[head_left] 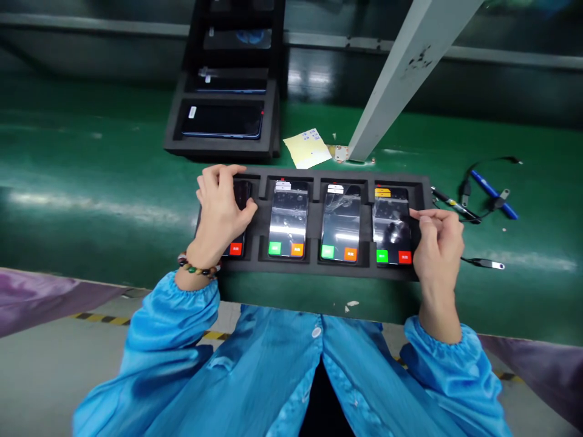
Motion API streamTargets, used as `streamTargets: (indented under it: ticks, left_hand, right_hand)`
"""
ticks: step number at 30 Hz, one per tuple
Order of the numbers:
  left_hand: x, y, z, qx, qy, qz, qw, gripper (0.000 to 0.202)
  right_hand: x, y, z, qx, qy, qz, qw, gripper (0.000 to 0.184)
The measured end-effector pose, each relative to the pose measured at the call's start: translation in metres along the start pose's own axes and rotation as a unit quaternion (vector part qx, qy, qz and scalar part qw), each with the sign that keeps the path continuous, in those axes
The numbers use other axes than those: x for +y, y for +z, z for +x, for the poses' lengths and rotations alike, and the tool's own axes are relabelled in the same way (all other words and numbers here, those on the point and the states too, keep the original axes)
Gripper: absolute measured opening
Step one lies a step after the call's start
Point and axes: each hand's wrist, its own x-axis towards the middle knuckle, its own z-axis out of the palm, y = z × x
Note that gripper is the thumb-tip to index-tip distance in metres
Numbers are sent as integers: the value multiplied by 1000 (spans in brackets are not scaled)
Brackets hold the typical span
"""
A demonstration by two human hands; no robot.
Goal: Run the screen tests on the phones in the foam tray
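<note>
Tray: a long black foam tray [314,237] with 4 compartments lies across the green tabletop [113,218], near the person.
Left phone: a black slab phone [242,194] with a red on-screen square sits in the leftmost compartment, partly hidden.
Left hand: the left hand [218,206] arches over that phone, thumb well apart from the fingers; whether it grips is unclear.
Middle phones: 2 dark-screened phones [288,209] with green and orange squares, white labels at their far ends.
Right phone: a dark-screened phone [392,227] with green and red squares, orange label at its far end.
Right hand: the right hand [437,243] is partly curled, index finger extended to that phone's right edge; cannot tell if it holds anything.
Far left: a black foam phone holder [218,147].
Far right: a blue pen [494,194].
</note>
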Motion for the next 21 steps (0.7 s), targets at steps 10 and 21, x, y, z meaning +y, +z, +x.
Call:
streamTargets:
  ticks: [10, 21]
  left_hand:
    - [12, -28, -34, 48, 70, 29, 996, 58]
    - [109, 40, 14, -166, 61, 152, 972, 79]
  right_hand:
    - [-17, 2, -32, -26, -123, 13, 992, 36]
    - [-72, 52, -30, -137, -162, -65, 975, 41]
